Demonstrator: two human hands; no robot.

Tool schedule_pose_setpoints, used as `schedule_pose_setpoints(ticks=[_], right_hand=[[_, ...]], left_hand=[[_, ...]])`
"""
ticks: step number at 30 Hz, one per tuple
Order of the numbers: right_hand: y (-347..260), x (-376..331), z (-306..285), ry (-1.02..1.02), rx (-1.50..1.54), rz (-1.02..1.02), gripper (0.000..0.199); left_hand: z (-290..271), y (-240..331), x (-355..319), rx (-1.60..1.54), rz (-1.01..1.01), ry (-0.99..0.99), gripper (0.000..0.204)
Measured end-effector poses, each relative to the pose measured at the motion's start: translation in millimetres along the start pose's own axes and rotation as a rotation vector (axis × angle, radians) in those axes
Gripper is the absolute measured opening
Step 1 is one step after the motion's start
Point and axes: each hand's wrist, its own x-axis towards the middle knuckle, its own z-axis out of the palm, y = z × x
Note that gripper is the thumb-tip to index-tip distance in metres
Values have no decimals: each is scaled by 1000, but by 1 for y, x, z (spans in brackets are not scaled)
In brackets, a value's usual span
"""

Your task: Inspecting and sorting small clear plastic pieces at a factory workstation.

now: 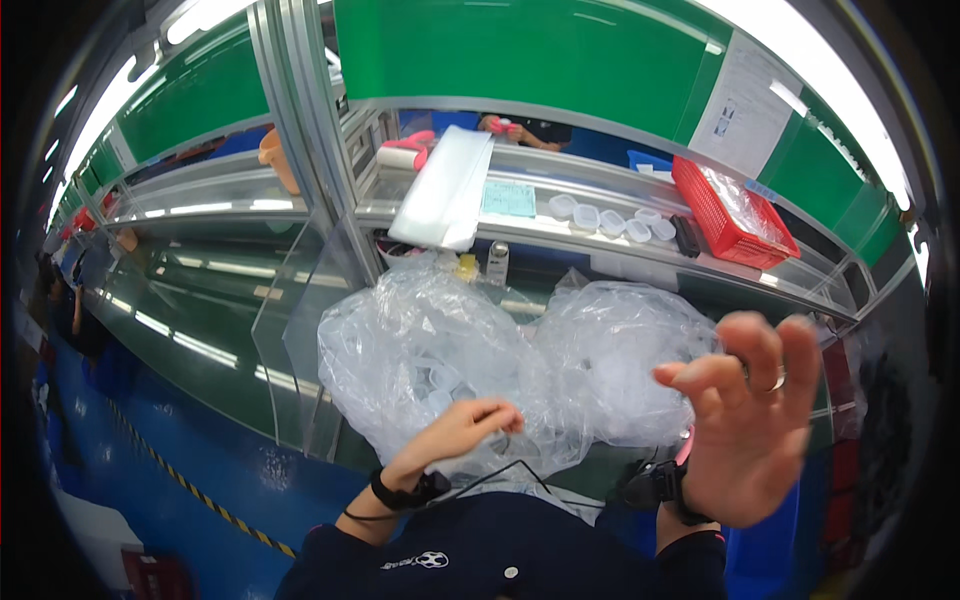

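My left hand (465, 432) is over the front of a large clear plastic bag (425, 340). Its fingers are curled together, and what they hold, if anything, is hidden. Translucent plastic cups or lids (440, 382) show inside that bag. My right hand (752, 425) is raised close to the camera, palm visible, fingers apart and slightly bent, with nothing in it. Behind it stands a second clear plastic bag (630, 345), filled with whitish pieces too blurred to name. Both wrists wear black straps, and a dark cable runs from the left one across my front.
A shelf above the bench carries a stack of white plastic sheets (447, 190), a pale green card (509, 199), several small clear containers (611, 222) and a red basket (735, 215). A small bottle (497, 262) stands behind the bags. Another person's hands (515, 130) show beyond the shelf.
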Motion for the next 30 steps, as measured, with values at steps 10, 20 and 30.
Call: schedule_pose_setpoints(ticks=[10,20,30], right_hand=[[170,-123,-21,-115,-160,906,30],[259,-179,-2,-468,-460,812,31],[275,-187,-2,-366,-885,674,44]], left_hand=[[-111,-105,-1,1174,-485,715,24],[-153,-109,50,1456,-198,900,36],[-143,-128,43,1430,-192,661,54]])
